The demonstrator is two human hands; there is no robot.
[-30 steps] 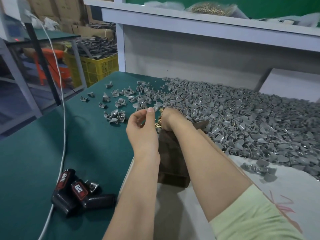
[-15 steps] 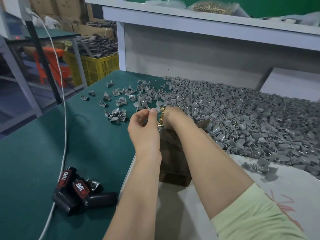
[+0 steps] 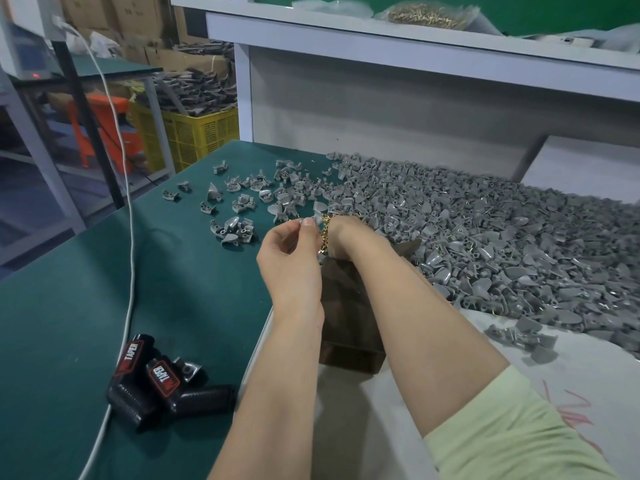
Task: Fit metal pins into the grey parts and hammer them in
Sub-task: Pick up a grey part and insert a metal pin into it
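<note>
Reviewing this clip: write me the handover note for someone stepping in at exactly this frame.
Left hand: fingers pinch a small grey part just beyond the dark block.
Right hand: grips a bunch of metal pins beside it.
Big pile of grey parts lies to the right; a small scatter sits on the green mat.
Done: some parts in the pile show pins; count unclear.
To do: fit a pin into the held part, hammer it in; no hammer in view.
</note>
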